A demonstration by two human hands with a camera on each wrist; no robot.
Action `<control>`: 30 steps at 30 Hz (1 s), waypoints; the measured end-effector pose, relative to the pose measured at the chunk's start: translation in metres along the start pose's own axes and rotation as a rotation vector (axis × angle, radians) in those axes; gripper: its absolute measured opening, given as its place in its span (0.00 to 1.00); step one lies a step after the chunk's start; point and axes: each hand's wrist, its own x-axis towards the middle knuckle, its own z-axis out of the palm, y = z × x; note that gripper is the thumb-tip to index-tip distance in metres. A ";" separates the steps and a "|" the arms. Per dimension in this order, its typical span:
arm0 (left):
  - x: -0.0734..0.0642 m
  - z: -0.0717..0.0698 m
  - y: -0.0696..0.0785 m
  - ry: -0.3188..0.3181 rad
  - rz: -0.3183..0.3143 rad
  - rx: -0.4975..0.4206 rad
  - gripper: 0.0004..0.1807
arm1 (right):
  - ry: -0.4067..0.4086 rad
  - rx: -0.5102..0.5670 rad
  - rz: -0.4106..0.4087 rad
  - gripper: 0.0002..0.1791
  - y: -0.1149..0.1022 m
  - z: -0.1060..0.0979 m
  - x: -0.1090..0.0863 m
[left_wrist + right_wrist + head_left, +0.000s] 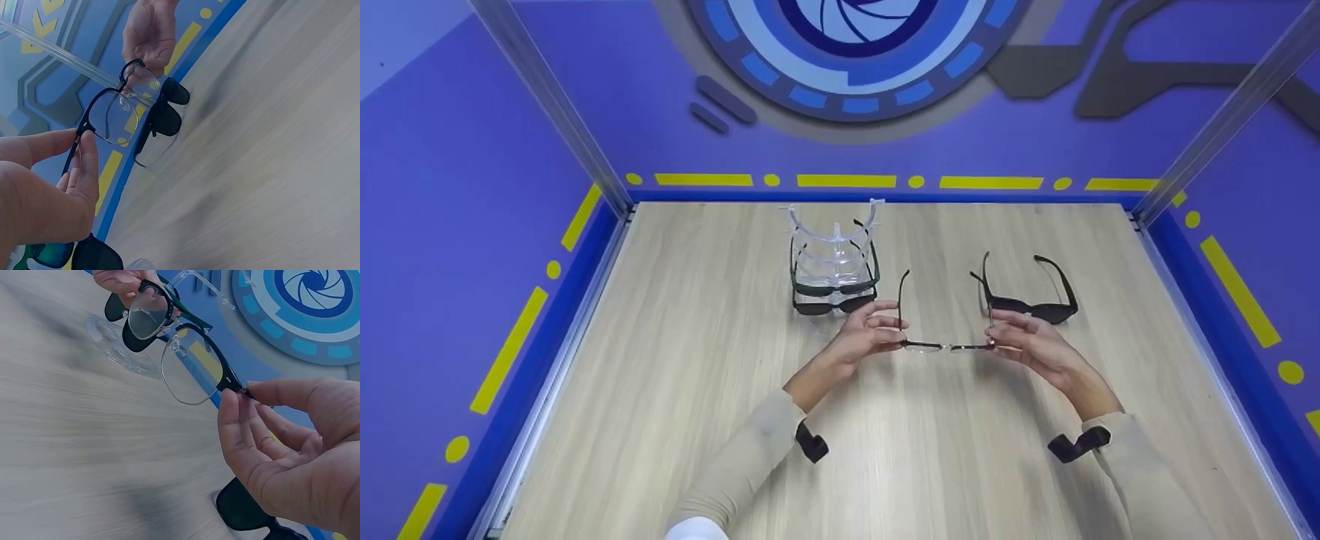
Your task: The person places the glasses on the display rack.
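**Staged booth, reading as a recording lab**

Printed blue-purple panels [622,105] are enclosing a wood-grain counter [675,337] on three sides; metal posts [551,105] are framing the back corners; yellow dashes [846,181] are running along the panels' lower edges, and a big round emblem [859,52] is dominating the back; black wrist cameras [1078,445] are suggesting that handwork is being filmed here.

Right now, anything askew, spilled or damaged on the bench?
No spill or break visible. The clear-lensed glasses, held by the left hand and right hand, look whole. Mildly odd: the black sunglasses rest on the table, temples open, while two other pairs sit on the clear rack.
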 end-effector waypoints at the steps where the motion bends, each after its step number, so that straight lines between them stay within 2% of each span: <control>1: 0.000 0.000 0.001 -0.003 0.001 0.003 0.32 | -0.002 0.004 -0.003 0.18 -0.001 0.000 0.000; 9: -0.004 0.000 0.010 -0.033 0.004 0.027 0.34 | -0.012 0.000 -0.029 0.16 -0.008 0.002 -0.001; 19: -0.014 -0.001 0.021 -0.060 0.016 0.013 0.39 | -0.019 0.000 -0.043 0.26 -0.016 0.008 -0.003; 30: -0.022 -0.003 0.029 -0.083 0.058 0.001 0.43 | -0.045 0.027 -0.054 0.22 -0.024 0.015 -0.005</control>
